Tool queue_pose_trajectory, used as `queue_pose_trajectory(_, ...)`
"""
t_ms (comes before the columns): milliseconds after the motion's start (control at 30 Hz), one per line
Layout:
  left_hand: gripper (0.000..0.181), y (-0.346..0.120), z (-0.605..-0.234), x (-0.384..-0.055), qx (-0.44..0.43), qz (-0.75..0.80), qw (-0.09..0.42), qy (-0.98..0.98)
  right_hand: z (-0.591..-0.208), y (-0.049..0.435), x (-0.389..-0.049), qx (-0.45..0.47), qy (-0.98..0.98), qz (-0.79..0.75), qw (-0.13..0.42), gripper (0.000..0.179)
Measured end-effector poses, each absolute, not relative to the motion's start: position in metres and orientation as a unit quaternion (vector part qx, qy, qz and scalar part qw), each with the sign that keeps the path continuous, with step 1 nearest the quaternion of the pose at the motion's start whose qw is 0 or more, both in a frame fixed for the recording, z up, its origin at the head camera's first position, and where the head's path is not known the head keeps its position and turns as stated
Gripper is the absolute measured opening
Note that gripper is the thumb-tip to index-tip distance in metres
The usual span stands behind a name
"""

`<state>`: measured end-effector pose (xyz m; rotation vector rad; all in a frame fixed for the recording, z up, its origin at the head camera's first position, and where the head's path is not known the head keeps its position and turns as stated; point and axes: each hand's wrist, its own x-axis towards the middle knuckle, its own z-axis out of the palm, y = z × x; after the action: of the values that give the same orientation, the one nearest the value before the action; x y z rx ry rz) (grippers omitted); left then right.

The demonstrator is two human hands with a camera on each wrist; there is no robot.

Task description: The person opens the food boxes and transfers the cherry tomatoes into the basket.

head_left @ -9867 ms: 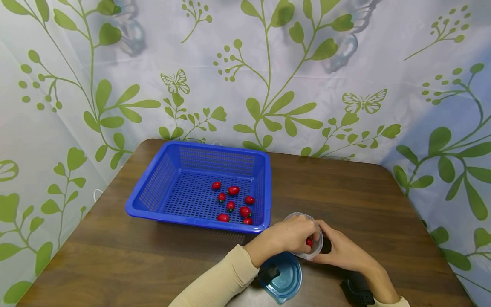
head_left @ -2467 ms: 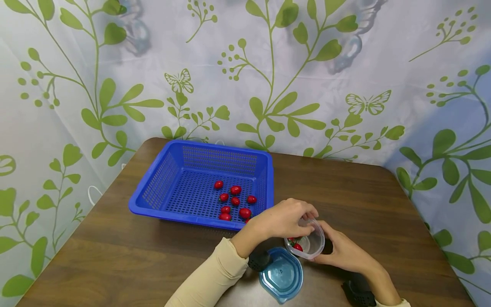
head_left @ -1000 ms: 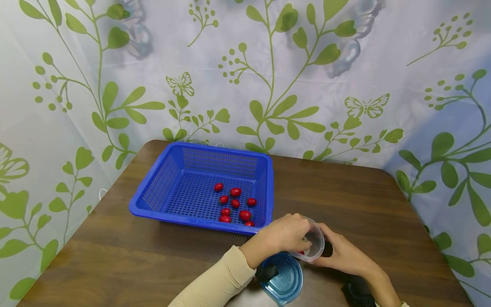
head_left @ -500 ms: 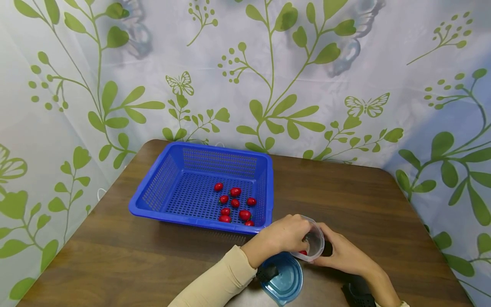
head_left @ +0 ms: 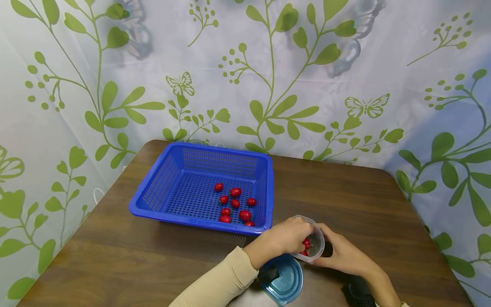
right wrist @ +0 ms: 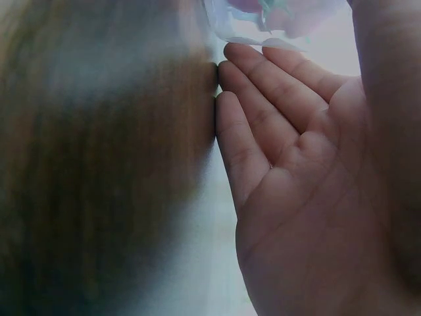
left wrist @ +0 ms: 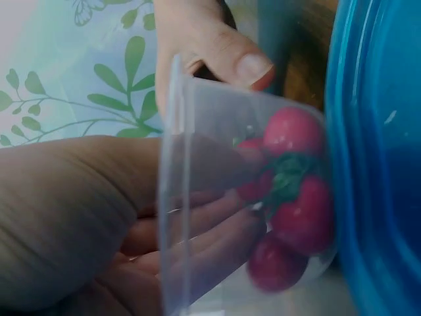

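Observation:
My left hand (head_left: pixel 287 236) reaches down into a clear plastic container (head_left: pixel 317 246). In the left wrist view its thumb and fingers close around a red cherry tomato (left wrist: pixel 253 181) with a green stem top. Several more cherry tomatoes (left wrist: pixel 294 131) lie against the container's bottom beside the fingertips. My right hand (head_left: pixel 343 251) holds the container tilted from its right side, thumb near and fingers on the far side. The right wrist view shows those fingers (right wrist: pixel 263 92) extended along the container's wall. Part of the container is hidden behind the left hand.
A blue perforated basket (head_left: pixel 199 222) stands left of the container, with several cherry tomatoes (head_left: pixel 235 192) toward its right side. A translucent blue lid (head_left: pixel 285 281) lies on the wooden table (head_left: pixel 115 260) under the left wrist. A patterned curtain (head_left: pixel 215 85) hangs behind the table.
The basket holds one more tomato than about ten seconds ago. My left hand, lifted near the rim earlier, has gone down into the container. The right hand keeps its hold.

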<state>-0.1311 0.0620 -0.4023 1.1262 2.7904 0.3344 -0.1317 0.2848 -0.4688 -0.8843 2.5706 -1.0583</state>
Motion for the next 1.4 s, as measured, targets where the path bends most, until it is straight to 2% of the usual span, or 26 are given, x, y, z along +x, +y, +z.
queue_pose_trajectory(500, 0.007, 0.064, -0.408, -0.132, 0.402, 0.11, 0.031, 0.908, -0.47, 0.286, -0.132, -0.3, 0.877, -0.357, 0.119, 0.078)
queue_pose_trajectory(800, 0.01, 0.059, -0.401, -0.131, 0.396, 0.133, 0.03, 0.908, -0.47, 0.286, -0.132, -0.308, 0.875, -0.356, 0.11, 0.076)
queue_pose_trajectory(1067, 0.03, 0.052, -0.387, -0.133, 0.383, 0.16, 0.044, 0.909, -0.467, 0.286, -0.133, -0.303, 0.879, -0.348, 0.122, 0.078)
queue_pose_trajectory(1233, 0.033, 0.046, -0.375, -0.132, 0.398, 0.186, 0.032, 0.898, -0.468, 0.286, -0.132, -0.302, 0.877, -0.353, 0.124, 0.084)
queue_pose_trajectory(1400, 0.033, 0.04, -0.366, -0.131, 0.399, 0.199, 0.027, 0.895, -0.468, 0.286, -0.132, -0.306, 0.872, -0.36, 0.127, 0.081)
